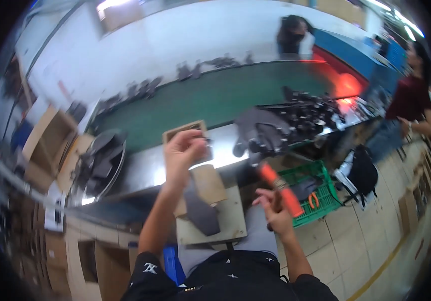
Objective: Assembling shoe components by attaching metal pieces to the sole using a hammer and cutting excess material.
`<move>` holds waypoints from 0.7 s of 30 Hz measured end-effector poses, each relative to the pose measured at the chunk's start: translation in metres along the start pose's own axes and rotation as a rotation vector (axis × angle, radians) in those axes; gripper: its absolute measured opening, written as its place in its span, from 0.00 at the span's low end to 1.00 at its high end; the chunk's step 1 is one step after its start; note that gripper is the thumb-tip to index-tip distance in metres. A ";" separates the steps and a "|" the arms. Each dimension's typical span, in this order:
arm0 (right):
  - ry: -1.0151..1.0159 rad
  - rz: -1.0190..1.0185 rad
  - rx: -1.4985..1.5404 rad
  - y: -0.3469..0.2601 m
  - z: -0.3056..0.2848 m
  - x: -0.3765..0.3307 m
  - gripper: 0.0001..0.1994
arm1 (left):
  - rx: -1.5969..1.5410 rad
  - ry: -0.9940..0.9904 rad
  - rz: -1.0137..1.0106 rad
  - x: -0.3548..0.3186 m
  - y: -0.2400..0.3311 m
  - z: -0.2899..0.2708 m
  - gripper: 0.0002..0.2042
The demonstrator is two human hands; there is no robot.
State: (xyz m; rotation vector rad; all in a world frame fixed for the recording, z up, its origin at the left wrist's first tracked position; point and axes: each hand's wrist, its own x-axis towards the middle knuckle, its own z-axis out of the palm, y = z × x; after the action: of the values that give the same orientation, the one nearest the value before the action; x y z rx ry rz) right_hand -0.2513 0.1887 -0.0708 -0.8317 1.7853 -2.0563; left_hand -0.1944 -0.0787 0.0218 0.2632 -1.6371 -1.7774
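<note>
My right hand [276,216] is closed around the handle of a mallet [291,201], whose orange double-ended head is blurred. Some of its fingers stick out to the left. My left hand [183,153] is raised in front of a small open cardboard box [184,128], fingertips pinched together. Whatever they hold, if anything, is too small and blurred to name. Below, a pale square block [235,220] stands between my legs. On it lie a dark grey flat piece [201,213] and a tan piece [209,183].
A green belt table [215,93] with a metal edge runs ahead, with a heap of dark pieces [310,110] at right. A round tray [118,175] stands left, a green basket [320,213] with orange-handled pliers [313,200] right. Two people are beyond; a backpack [362,173] is on the floor.
</note>
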 end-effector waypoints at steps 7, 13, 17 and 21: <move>-0.231 -0.126 0.245 -0.088 0.061 0.035 0.13 | -0.287 -0.059 0.045 -0.104 0.054 0.025 0.14; -0.334 -0.096 0.477 -0.094 0.082 0.020 0.06 | -0.071 -0.002 0.182 -0.128 0.059 0.020 0.14; -0.310 -0.145 0.478 -0.088 0.088 0.022 0.05 | 0.272 -0.090 0.344 -0.133 0.059 0.009 0.16; -0.350 -0.122 0.445 -0.084 0.093 0.022 0.08 | 0.455 0.038 0.511 -0.134 0.048 0.003 0.15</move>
State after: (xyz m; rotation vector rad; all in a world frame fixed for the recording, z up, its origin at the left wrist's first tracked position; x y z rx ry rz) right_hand -0.2010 0.1171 0.0215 -1.0926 1.0657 -2.1036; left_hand -0.0803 0.0067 0.0273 0.0672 -1.8628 -1.0106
